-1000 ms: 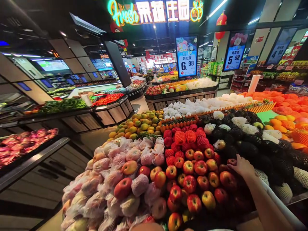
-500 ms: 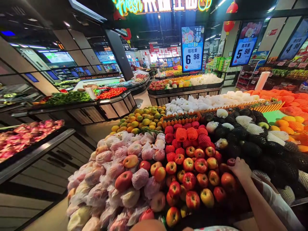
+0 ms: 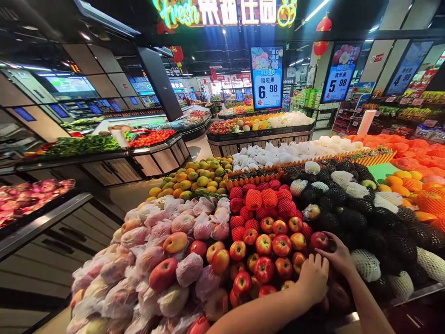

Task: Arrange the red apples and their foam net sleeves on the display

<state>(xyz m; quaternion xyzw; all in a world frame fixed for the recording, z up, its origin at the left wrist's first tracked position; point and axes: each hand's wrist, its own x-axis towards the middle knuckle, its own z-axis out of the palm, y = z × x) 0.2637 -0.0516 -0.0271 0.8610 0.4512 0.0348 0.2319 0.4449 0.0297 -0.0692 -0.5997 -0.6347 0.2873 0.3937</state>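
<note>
Bagged fruit point(image 3: 156, 232) far L; loose apple pile point(image 3: 264, 246) mid. L hand point(image 3: 314, 277) cupped over apples at pile's R edge, fingers curled down; can't tell if it grips one. R hand point(image 3: 336, 254) just beside it, fingers fairly flat on a dark-red apple point(image 3: 318, 240) by the black-netted fruit point(image 3: 351, 220). Prob. picking-over stage; lifting one needs a closed grip w/o rolling neighbours.

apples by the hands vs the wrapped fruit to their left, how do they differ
The apples are bare, shiny and red-yellow; the wrapped fruit mostly sits in thin pinkish wrap that dulls its colour. The left hand and right hand rest on the apples; neither touches the wrapped fruit. Both are piled in sloping heaps.
</note>
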